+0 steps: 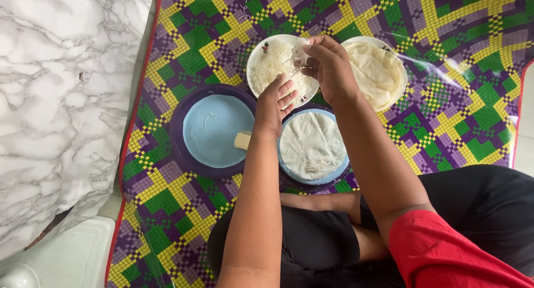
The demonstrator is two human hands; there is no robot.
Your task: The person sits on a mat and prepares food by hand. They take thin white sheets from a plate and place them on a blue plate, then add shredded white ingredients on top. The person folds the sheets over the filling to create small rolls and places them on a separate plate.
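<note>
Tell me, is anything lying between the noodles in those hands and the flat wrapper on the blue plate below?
Nothing visible. The right hand pinches white noodles over the white plate, the left hand beside it. The wrapper lies open just below.

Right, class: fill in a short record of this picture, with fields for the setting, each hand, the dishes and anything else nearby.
Setting: woven plaid floor mat
Left hand: open, over white bowl of thin white noodles
Right hand: fingers pinching a tuft of noodles
Middle dish: blue plate holding a damp white wrapper with a few noodles
Left dish: purple-rimmed blue plate, pale yellow cube
Right dish: white plate of stacked wrappers
Nearby: white marble surface
</note>
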